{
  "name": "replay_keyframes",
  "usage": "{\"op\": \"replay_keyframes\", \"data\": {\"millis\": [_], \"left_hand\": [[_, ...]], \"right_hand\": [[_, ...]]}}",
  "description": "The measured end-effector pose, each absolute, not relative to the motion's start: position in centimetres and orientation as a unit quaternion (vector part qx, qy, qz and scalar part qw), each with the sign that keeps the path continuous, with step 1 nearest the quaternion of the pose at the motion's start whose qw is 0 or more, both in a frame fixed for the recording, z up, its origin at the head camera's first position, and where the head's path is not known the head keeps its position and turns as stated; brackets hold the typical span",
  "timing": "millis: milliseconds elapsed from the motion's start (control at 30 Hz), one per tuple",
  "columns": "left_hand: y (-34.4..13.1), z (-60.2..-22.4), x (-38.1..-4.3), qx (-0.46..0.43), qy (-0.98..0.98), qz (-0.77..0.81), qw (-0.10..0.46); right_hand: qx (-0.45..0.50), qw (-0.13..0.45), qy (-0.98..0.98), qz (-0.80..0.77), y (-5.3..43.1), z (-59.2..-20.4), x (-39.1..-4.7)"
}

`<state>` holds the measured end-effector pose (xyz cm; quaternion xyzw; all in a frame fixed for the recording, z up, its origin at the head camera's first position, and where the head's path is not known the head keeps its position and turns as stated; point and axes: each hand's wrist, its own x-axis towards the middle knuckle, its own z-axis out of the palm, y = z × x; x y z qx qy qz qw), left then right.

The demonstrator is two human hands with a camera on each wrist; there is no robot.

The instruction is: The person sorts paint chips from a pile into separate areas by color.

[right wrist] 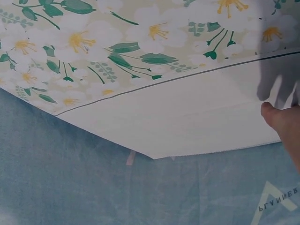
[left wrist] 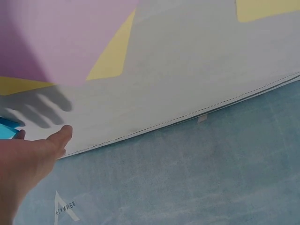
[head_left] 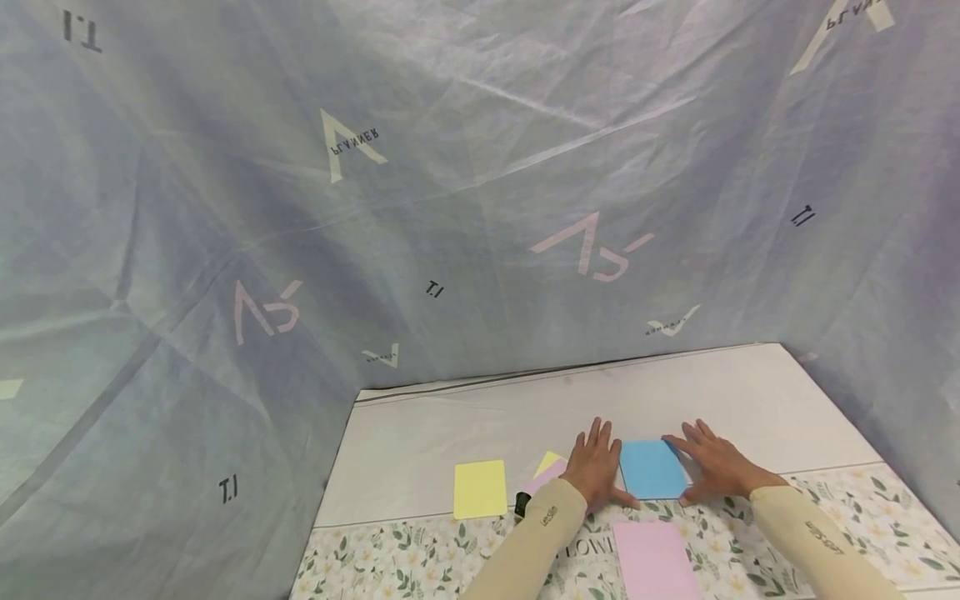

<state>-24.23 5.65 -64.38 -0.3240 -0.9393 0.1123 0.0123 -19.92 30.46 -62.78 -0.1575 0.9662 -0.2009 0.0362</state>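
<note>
A square blue sheet (head_left: 652, 469), possibly paper, lies flat on the table between the two hands. My left hand (head_left: 595, 468) is at its left edge with the fingers extended and the thumb by the near left corner. On the opposite side, my right hand (head_left: 716, 468) has its index finger at the far right corner and its thumb at the near right corner. Beneath the left forearm, a lilac sheet (left wrist: 65, 37) overlaps a yellow sheet (left wrist: 112, 56), both partly hidden. In the right wrist view only part of the right hand (right wrist: 286, 124) shows.
A separate yellow sheet (head_left: 480, 489) lies to the left, and a pink sheet (head_left: 655, 560) lies nearer the body. A small black object (head_left: 522, 503) pokes out beside the left sleeve. Flowered cloth (head_left: 405, 554) covers the table's front; a grey-blue curtain (head_left: 480, 208) hangs behind.
</note>
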Motion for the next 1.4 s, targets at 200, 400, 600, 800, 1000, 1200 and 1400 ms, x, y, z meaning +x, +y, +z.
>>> {"op": "replay_keyframes", "data": {"millis": [200, 400, 600, 800, 1000, 1200, 1400], "left_hand": [[5.5, -64.6, -24.1, -0.318, -0.943, 0.099, 0.008], [5.0, -64.4, -24.1, -0.317, -0.945, 0.086, 0.008], [3.2, -64.1, -24.5, -0.305, -0.95, 0.067, -0.007], [1.1, -63.8, -25.0, -0.302, -0.952, 0.047, -0.02], [-1.0, -63.3, -25.0, -0.295, -0.955, 0.027, -0.013], [-3.4, -63.1, -24.3, -0.29, -0.957, -0.003, -0.024], [-5.4, -63.3, -22.9, -0.28, -0.96, -0.002, -0.01]], "right_hand": [[-0.153, 0.049, 0.965, -0.205, 30.4, -62.7, -20.0], [-0.154, 0.034, 0.966, -0.204, 31.2, -63.0, -19.8], [-0.146, 0.028, 0.964, -0.22, 33.0, -62.9, -19.2], [-0.129, 0.029, 0.964, -0.23, 35.5, -62.6, -18.0], [-0.111, 0.016, 0.972, -0.205, 38.0, -61.4, -17.0], [-0.099, -0.03, 0.973, -0.206, 37.3, -59.3, -16.9], [-0.159, -0.107, 0.958, -0.213, 33.2, -58.0, -17.7]]}}
